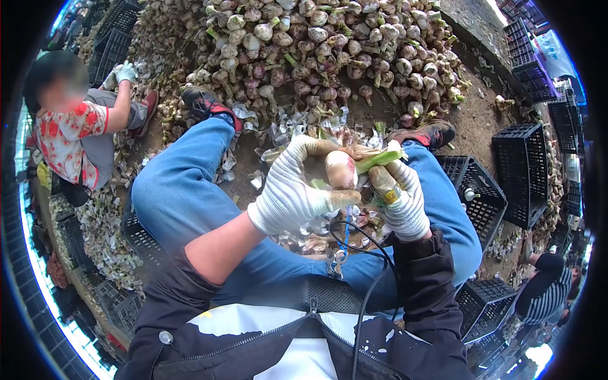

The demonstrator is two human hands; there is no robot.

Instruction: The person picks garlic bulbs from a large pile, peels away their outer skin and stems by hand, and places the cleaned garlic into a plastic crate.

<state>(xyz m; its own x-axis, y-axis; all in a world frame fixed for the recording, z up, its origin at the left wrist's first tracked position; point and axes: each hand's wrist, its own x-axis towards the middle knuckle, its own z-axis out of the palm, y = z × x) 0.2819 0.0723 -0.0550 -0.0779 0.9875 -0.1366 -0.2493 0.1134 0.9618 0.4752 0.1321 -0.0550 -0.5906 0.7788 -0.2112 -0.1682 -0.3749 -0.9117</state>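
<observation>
Both my hands wear white knit gloves with dirty fingertips and meet in front of my lap. A garlic bulb [341, 170], whitish with a pinkish-purple flush, is between them. My left hand [294, 187] curls around the bulb, fingers above and thumb below. With its fingers bent, my right hand [400, 199] pinches the bulb's green stem [379, 159] on the right. A yellow band [391, 195] shows on a right finger. Peeled skins [361, 221] lie on the ground beneath my hands.
Ahead spreads a large heap of garlic bulbs [316, 57]. Black plastic crates [522, 171] stand to the right, one crate [475, 196] beside my leg. At left sits a person in a floral shirt [73, 139]; another in stripes [541, 288] is at right. A black cable [380, 259] hangs before me.
</observation>
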